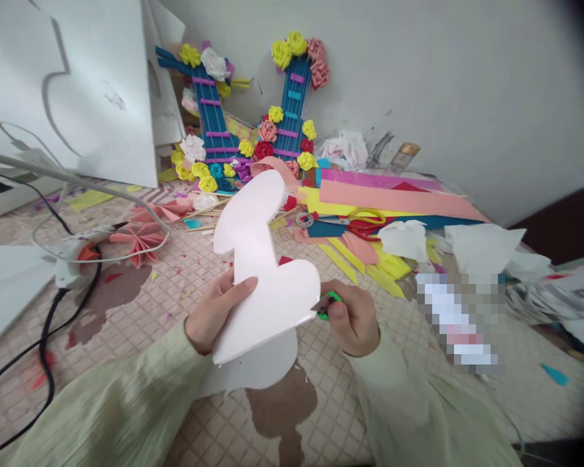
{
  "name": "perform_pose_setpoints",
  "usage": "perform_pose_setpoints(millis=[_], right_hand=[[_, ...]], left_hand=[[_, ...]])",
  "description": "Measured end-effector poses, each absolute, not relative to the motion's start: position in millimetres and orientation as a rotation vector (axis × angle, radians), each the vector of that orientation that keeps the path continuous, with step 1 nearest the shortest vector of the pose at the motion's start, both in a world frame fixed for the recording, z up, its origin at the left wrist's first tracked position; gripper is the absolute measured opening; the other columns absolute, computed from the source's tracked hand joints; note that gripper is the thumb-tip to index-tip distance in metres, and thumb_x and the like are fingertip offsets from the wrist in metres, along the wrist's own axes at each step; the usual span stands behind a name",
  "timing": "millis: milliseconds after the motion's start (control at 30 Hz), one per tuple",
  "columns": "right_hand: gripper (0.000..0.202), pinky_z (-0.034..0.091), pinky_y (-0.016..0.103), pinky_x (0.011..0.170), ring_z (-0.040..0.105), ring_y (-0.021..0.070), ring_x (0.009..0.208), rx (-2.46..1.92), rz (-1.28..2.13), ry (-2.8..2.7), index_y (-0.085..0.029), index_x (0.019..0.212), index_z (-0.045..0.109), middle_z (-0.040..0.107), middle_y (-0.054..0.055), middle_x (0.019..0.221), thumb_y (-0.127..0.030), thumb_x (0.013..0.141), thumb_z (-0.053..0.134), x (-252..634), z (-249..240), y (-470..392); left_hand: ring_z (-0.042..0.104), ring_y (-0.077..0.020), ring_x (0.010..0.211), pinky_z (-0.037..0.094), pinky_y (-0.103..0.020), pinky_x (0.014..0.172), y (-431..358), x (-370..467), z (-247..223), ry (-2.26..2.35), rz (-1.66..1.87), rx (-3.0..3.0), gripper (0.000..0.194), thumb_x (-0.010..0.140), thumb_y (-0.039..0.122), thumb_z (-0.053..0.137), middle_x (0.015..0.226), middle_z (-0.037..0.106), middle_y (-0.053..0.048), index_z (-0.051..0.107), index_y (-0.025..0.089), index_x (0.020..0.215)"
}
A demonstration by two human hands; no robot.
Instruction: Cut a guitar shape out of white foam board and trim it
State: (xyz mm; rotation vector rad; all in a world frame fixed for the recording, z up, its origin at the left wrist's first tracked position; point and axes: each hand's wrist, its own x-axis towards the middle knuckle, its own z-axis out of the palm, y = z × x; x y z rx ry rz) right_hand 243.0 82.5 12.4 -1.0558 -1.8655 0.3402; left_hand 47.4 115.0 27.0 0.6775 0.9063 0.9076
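A white foam board cut-out (272, 285) with rounded lobes and a narrower middle is held up, tilted, above the table. My left hand (219, 301) grips its left edge, thumb on the face and fingers behind. At its lower right edge, my right hand (353, 318) is closed around a small green cutting tool (329, 297), mostly hidden by the fingers. The tool's dark tip meets the board beside a small notch. Beneath the cut-out lies another white board piece (257, 366), partly covered.
Behind stand two blue paper guitars (209, 123) with paper flowers. Red-and-yellow-handled scissors (365, 224) lie near coloured paper strips (399, 198). At left are a power strip (75, 259), cables and large white boards (102, 84). Crumpled white paper (403, 240) lies right.
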Motion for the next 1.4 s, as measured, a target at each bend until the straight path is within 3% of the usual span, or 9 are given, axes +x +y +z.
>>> perform_pose_setpoints(millis=[200, 367, 567, 800, 967, 1167, 1400], right_hand=[[0.041, 0.032, 0.021, 0.042, 0.045, 0.0091, 0.042, -1.074, 0.297, -1.885, -0.019, 0.069, 0.052, 0.048, -0.002, 0.048, -0.044, 0.089, 0.027, 241.5, 13.8, 81.5], [0.042, 0.033, 0.022, 0.043, 0.043, 0.0093, 0.043, -1.023, 0.273, -1.903, -0.02, 0.068, 0.049, 0.048, -0.002, 0.049, -0.045, 0.089, 0.024, 239.5, 13.6, 79.0], [0.038, 0.033, 0.022, 0.044, 0.045, 0.0093, 0.045, -0.994, 0.234, -1.92, -0.021, 0.07, 0.046, 0.05, -0.002, 0.052, -0.042, 0.091, 0.022, 238.3, 10.6, 79.1], [0.041, 0.033, 0.024, 0.043, 0.044, 0.0105, 0.043, -1.002, 0.211, -1.904, -0.021, 0.07, 0.05, 0.05, -0.001, 0.049, -0.045, 0.09, 0.022, 236.8, 13.4, 76.3], [0.042, 0.034, 0.023, 0.043, 0.045, 0.0103, 0.044, -1.014, 0.219, -1.907, -0.021, 0.069, 0.049, 0.051, -0.001, 0.051, -0.046, 0.09, 0.022, 236.4, 13.3, 77.3], [0.042, 0.035, 0.024, 0.044, 0.045, 0.0106, 0.043, -1.044, 0.2, -1.901, -0.021, 0.069, 0.051, 0.051, -0.001, 0.05, -0.046, 0.09, 0.022, 236.0, 13.1, 74.5], [0.039, 0.037, 0.023, 0.047, 0.05, 0.0109, 0.048, -1.011, 0.161, -1.939, -0.02, 0.074, 0.053, 0.055, 0.0, 0.054, -0.045, 0.089, 0.027, 236.6, 4.9, 79.6]], left_hand=[[0.051, -0.0092, 0.033, 0.034, -0.015, 0.03, 116.0, 46.9, 25.8, 0.915, 0.9, 0.703, 0.032, 0.058, 0.022, 0.072, 0.05, 0.063, 0.0, 0.06, 0.012, 0.087], [0.051, -0.0084, 0.035, 0.034, -0.014, 0.031, 114.3, 48.4, 24.7, 0.87, 0.875, 0.718, 0.039, 0.056, 0.026, 0.075, 0.051, 0.064, 0.0, 0.061, 0.013, 0.089], [0.05, -0.007, 0.034, 0.034, -0.013, 0.031, 112.7, 48.5, 25.7, 0.848, 0.87, 0.69, 0.033, 0.053, 0.026, 0.077, 0.049, 0.063, 0.001, 0.063, 0.012, 0.081], [0.056, -0.0095, 0.041, 0.04, -0.013, 0.035, 111.7, 48.7, 21.2, 0.839, 0.872, 0.712, 0.04, 0.054, 0.027, 0.077, 0.055, 0.066, 0.0, 0.062, 0.013, 0.088], [0.049, -0.0075, 0.032, 0.034, -0.013, 0.03, 112.2, 49.2, 24.6, 0.854, 0.889, 0.68, 0.033, 0.054, 0.025, 0.076, 0.044, 0.06, 0.003, 0.063, 0.013, 0.082], [0.051, -0.0081, 0.036, 0.036, -0.013, 0.032, 112.3, 48.8, 24.7, 0.868, 0.888, 0.703, 0.032, 0.054, 0.024, 0.076, 0.053, 0.065, 0.0, 0.062, 0.013, 0.081], [0.045, -0.0059, 0.032, 0.029, -0.012, 0.028, 115.6, 44.9, 26.1, 0.931, 0.968, 0.726, 0.021, 0.057, 0.022, 0.072, 0.042, 0.057, 0.004, 0.062, 0.013, 0.074]])
